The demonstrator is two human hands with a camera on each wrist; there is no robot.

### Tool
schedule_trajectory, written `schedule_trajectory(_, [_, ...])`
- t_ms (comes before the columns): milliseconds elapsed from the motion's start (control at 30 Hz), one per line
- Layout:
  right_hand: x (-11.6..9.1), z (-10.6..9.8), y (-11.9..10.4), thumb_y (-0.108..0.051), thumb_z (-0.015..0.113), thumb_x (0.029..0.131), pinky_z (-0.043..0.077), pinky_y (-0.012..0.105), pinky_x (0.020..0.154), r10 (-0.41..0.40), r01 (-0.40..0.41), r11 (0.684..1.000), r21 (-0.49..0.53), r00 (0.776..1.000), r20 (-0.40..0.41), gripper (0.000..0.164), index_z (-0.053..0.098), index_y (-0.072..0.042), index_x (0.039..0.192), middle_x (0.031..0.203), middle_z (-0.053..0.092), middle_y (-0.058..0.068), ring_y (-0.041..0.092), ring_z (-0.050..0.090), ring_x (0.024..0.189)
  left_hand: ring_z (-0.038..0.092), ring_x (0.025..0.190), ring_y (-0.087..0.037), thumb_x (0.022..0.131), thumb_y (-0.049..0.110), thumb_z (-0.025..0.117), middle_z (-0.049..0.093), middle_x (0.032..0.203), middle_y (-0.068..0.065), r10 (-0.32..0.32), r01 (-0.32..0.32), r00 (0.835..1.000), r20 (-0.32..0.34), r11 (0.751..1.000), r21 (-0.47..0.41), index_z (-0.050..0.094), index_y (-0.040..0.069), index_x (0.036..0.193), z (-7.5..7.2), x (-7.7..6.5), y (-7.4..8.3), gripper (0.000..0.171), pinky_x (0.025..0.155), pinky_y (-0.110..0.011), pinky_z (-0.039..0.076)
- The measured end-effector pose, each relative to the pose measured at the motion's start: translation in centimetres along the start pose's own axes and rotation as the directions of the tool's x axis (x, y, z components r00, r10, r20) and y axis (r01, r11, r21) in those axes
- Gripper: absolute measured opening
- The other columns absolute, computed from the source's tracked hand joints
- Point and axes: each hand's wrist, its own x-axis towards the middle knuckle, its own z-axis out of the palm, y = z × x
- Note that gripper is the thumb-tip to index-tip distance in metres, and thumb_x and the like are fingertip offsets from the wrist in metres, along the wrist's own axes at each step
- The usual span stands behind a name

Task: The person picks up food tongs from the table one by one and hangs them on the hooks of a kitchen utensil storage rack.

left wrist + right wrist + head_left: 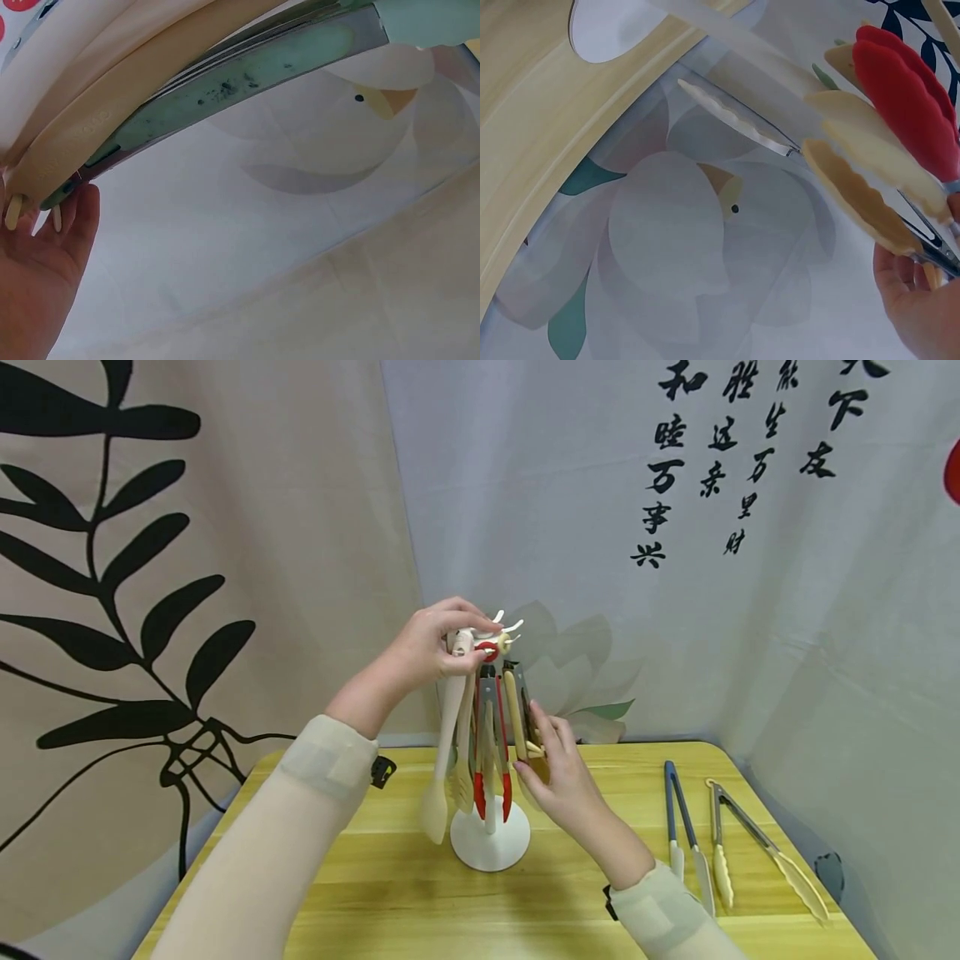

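Note:
A utensil rack with a round white base stands on the table, with several utensils hanging around its pole. My left hand grips the top of the rack, thumb and fingers about the hooks. A cream spatula and red-tipped tongs hang below it. In the left wrist view, the fingers lie behind a tan handle and a green-and-metal handle. At the rack's right side, my right hand holds metal tongs with tan tips, its fingers curled around them.
Blue-handled tongs and metal tongs with cream tips lie spread on the right of the yellow wooden table. A printed cloth hangs close behind the table's back edge.

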Motion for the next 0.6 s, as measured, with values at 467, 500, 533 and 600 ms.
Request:
schedule_trajectory(467, [-0.13, 0.48, 0.05, -0.010, 0.069, 0.085, 0.052, 0.038, 0.084, 0.009, -0.010, 0.999, 0.042, 1.000, 0.019, 0.090, 0.013, -0.020, 0.153, 0.132, 0.038, 0.013, 0.024, 0.050, 0.110, 0.053, 0.112, -0.020, 0.083, 0.017, 0.069, 0.060, 0.119, -0.002, 0.021, -0.021, 1.000, 0.000, 0.996, 0.085, 0.069, 0.018, 0.115, 0.08, -0.38, 0.13, 0.033, 0.087, -0.035, 0.048])
schedule_trajectory(500, [-0.15, 0.50, 0.04, -0.010, 0.069, 0.085, 0.052, 0.038, 0.084, 0.011, -0.012, 0.999, 0.044, 1.000, 0.019, 0.089, 0.013, -0.020, 0.153, 0.133, 0.038, 0.013, 0.024, 0.050, 0.110, 0.052, 0.113, -0.020, 0.083, 0.017, 0.069, 0.060, 0.120, -0.002, 0.025, -0.025, 1.000, -0.003, 0.995, 0.095, 0.068, 0.019, 0.116, 0.10, -0.41, 0.13, 0.033, 0.090, -0.037, 0.047])
schedule_trajectory(533, [-0.17, 0.51, -0.01, -0.010, 0.069, 0.085, 0.052, 0.039, 0.084, 0.013, -0.014, 0.999, 0.049, 1.000, 0.020, 0.089, 0.012, -0.021, 0.153, 0.133, 0.038, 0.014, 0.024, 0.050, 0.109, 0.051, 0.114, -0.020, 0.083, 0.018, 0.069, 0.061, 0.121, -0.002, 0.029, -0.028, 1.000, -0.007, 0.994, 0.104, 0.068, 0.019, 0.116, 0.13, -0.46, 0.13, 0.033, 0.092, -0.038, 0.046])
schedule_trajectory(600, [-0.21, 0.53, -0.11, -0.010, 0.069, 0.085, 0.051, 0.039, 0.085, 0.019, -0.020, 0.998, 0.056, 1.000, 0.021, 0.089, 0.013, -0.021, 0.153, 0.133, 0.038, 0.014, 0.024, 0.050, 0.109, 0.049, 0.115, -0.022, 0.083, 0.019, 0.070, 0.061, 0.121, -0.002, 0.037, -0.036, 0.999, -0.012, 0.992, 0.122, 0.068, 0.019, 0.116, 0.17, -0.55, 0.15, 0.033, 0.093, -0.040, 0.044])
